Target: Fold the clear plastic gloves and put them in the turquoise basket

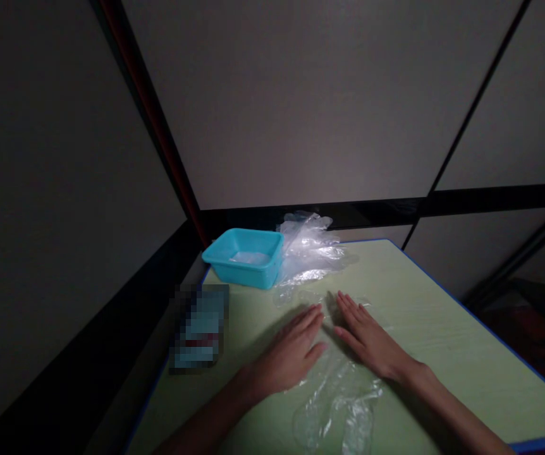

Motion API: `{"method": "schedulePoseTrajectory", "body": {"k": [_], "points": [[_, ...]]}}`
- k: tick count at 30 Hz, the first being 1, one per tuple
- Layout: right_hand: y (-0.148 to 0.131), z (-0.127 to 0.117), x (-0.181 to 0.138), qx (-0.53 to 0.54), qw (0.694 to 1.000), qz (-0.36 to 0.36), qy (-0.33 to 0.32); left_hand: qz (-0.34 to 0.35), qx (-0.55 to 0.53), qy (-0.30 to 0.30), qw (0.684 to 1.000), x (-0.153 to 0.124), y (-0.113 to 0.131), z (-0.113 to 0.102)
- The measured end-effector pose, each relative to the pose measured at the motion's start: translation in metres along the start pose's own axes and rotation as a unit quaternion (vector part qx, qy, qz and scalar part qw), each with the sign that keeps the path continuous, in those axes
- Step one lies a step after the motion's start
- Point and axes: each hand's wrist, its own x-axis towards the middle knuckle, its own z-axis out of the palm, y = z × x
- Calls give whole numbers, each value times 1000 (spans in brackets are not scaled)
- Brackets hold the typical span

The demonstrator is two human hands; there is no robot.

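Observation:
A clear plastic disposable glove [334, 392] lies spread on the pale green table, crinkled toward the near side. My left hand [294, 347] rests over its left part, fingers stretched out and thumb apart. On its right part lies my right hand [365, 335], palm down, with fingers extended and nothing held. Both hands point inward and forward, with a gap between them where the thin film shows. Parts of the glove beneath the hands are hidden.
A turquoise plastic basket [248, 275] stands at the back left with some clear film inside. Beside it is a pile of clear plastic gloves [308, 249]. A blurred-out flat object [201, 328] lies at the left edge of the table [434, 328]. Wall panels stand behind.

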Motion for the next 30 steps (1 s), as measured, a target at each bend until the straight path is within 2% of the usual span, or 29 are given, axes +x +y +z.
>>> {"method": "schedulePoseTrajectory", "body": {"k": [4,10,13,19,26,30], "points": [[-13,-2,15,8,1000,5,0,8,96,32,995,30,-24,14],[-19,28,22,-38,999,-29,24,19,200,30,979,41,-46,34],[-14,31,18,-64,997,-31,36,26,215,40,976,40,-51,38],[15,15,4,-88,996,7,33,23,225,42,973,39,-49,36],[59,0,-16,-64,995,77,27,3,156,17,988,38,-47,33],[77,-16,-9,45,994,87,38,-53,-20,58,997,46,-56,30]]}}
